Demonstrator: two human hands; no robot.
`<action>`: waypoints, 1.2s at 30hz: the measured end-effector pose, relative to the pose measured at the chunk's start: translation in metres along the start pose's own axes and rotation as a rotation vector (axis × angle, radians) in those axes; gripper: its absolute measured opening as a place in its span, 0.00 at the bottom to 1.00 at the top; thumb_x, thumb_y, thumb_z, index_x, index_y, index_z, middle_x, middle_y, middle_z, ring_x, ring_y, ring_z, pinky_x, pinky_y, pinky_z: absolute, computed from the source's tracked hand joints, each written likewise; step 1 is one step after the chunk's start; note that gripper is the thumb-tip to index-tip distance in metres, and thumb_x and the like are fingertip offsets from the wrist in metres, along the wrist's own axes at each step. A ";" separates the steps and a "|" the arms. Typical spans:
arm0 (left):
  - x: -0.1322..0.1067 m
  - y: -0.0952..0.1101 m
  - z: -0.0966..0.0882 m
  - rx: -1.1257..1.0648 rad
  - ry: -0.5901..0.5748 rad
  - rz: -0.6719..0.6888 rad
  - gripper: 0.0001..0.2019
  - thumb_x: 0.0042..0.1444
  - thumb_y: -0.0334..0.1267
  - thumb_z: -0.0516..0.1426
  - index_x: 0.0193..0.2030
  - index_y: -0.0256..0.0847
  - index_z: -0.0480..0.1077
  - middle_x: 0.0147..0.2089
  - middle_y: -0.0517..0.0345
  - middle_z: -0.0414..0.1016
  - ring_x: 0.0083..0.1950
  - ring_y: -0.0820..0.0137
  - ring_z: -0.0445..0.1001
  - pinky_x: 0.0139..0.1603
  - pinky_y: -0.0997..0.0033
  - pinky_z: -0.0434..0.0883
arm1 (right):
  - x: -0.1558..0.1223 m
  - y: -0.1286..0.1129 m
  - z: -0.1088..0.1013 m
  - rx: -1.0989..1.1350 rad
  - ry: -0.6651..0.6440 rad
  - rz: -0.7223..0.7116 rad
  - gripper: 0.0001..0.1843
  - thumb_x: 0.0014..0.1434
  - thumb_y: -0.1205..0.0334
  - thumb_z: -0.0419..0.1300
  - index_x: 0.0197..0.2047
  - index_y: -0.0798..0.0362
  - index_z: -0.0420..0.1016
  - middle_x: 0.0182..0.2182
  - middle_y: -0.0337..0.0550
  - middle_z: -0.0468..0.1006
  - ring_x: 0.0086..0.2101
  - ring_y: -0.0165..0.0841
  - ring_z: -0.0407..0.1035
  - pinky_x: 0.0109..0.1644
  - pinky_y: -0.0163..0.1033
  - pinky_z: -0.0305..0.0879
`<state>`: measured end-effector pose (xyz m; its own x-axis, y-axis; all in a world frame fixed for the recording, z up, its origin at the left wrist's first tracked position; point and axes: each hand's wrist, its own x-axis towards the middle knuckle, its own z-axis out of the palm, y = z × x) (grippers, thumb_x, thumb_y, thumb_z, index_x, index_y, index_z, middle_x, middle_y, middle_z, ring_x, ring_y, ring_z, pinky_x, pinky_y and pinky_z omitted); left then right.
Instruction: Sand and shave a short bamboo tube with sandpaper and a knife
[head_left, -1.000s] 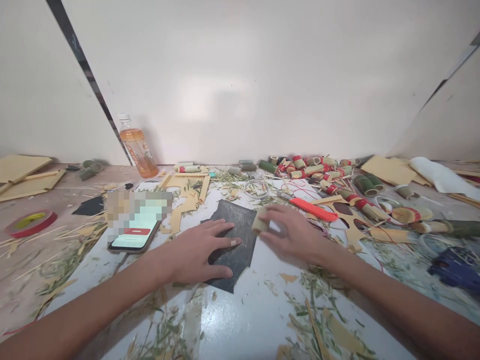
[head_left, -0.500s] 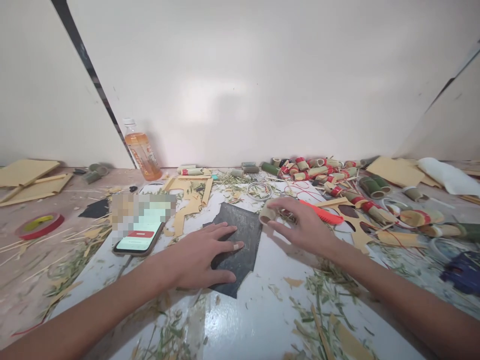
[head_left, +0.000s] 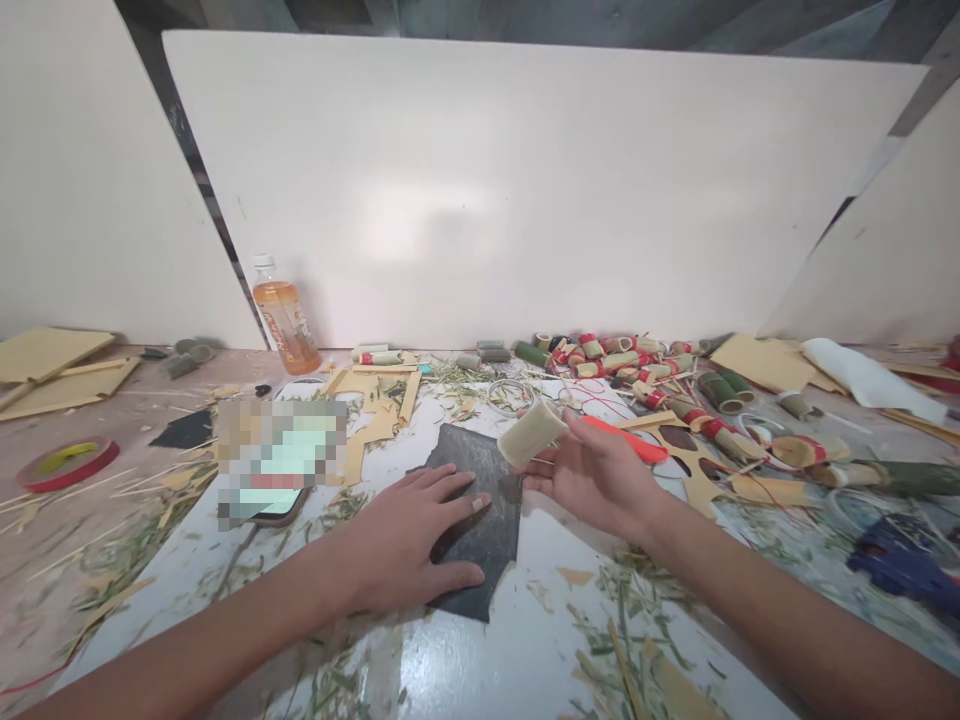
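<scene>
Near the middle of the littered worktable (head_left: 495, 650), the dark sheet (head_left: 487, 470) stays pinned under the left hand (head_left: 409, 540), which lies flat on its near left part with fingers spread, as it did half a second ago. The right hand (head_left: 592, 478) has changed: it was palm-down and low by the sheet's far right corner, and it is now turned palm-up and lifted. It pinches a short pale bamboo section (head_left: 531, 434) between thumb and fingertips. That section tilts above the sheet's far right corner, clear of the worktable, beyond the left hand's fingertips and apart from them.
</scene>
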<state>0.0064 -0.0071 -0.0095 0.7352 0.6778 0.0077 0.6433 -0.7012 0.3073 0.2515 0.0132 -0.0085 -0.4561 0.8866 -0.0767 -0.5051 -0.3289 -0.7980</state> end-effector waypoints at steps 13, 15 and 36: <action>0.033 0.025 -0.027 -0.341 0.391 -0.169 0.16 0.56 0.47 0.58 0.49 0.44 0.71 0.42 0.57 0.77 0.44 0.62 0.74 0.44 0.64 0.71 | -0.013 0.016 0.024 -0.262 -0.064 -0.008 0.18 0.60 0.46 0.61 0.45 0.50 0.70 0.38 0.41 0.74 0.35 0.32 0.70 0.41 0.40 0.68; 0.038 0.026 -0.029 -0.450 0.389 -0.143 0.12 0.57 0.44 0.58 0.46 0.44 0.72 0.40 0.59 0.77 0.41 0.65 0.74 0.42 0.67 0.70 | -0.014 0.015 0.022 -0.418 -0.046 -0.063 0.19 0.59 0.45 0.60 0.45 0.49 0.69 0.35 0.39 0.72 0.32 0.30 0.68 0.34 0.36 0.65; 0.033 0.006 -0.016 -0.371 0.344 -0.104 0.16 0.59 0.47 0.56 0.25 0.39 0.68 0.27 0.63 0.68 0.31 0.72 0.66 0.32 0.73 0.62 | -0.017 0.017 0.008 -1.149 0.194 -0.369 0.19 0.54 0.53 0.64 0.48 0.47 0.68 0.30 0.36 0.70 0.27 0.32 0.63 0.30 0.37 0.58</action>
<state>0.0307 0.0148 0.0075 0.5181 0.8171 0.2527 0.5443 -0.5429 0.6395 0.2447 -0.0099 -0.0161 -0.2559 0.9322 0.2561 0.4052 0.3440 -0.8470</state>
